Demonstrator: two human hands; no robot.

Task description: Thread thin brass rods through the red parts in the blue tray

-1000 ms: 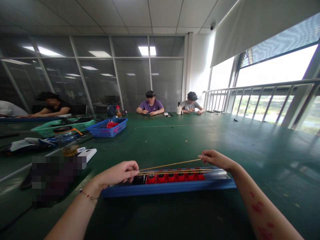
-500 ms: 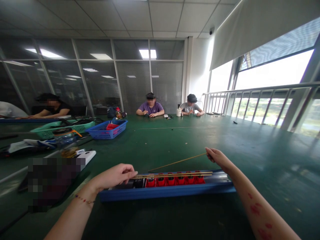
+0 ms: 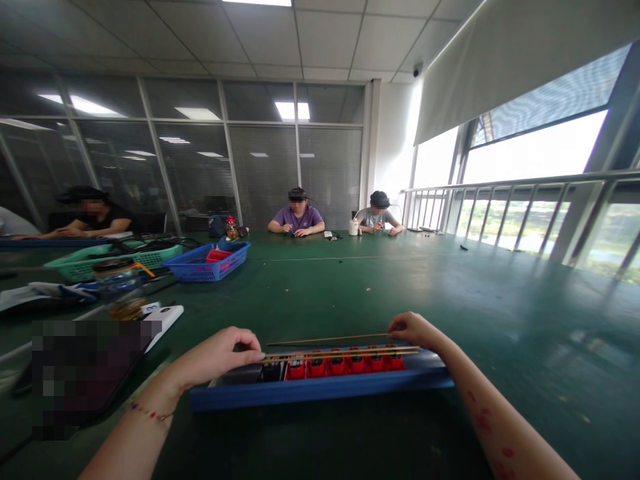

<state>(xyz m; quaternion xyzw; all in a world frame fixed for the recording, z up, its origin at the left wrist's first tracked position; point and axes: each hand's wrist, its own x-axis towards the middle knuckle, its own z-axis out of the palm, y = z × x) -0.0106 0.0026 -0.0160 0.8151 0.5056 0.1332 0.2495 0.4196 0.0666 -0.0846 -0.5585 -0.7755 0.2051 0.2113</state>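
Observation:
A long blue tray [image 3: 320,391] lies across the table before me, holding a row of red cups [image 3: 357,365] with dark pieces in them, and black parts [image 3: 273,371] at its left. Two thin yellow-brown sticks [image 3: 340,355] stretch side by side over the cups. My left hand [image 3: 235,350] pinches their left ends between thumb and fingers. Behind the tray, my right hand [image 3: 417,331] grips the right end of another thin stick [image 3: 330,339], whose dark tip points left. That stick is nearly level, low along the tray's far side; whether it touches the table I cannot tell.
To the left stand a blue basket [image 3: 205,269] with a red item, a green basket [image 3: 115,263], and a jar [image 3: 120,290]. A white-edged object [image 3: 167,323] lies nearer. Across the green table [image 3: 310,293] sit two people [image 3: 299,217], with another at far left.
My right hand has come down and slightly left, bringing its stick from a slant to nearly level behind the tray. My left hand keeps its pinch. The view has shifted a little.

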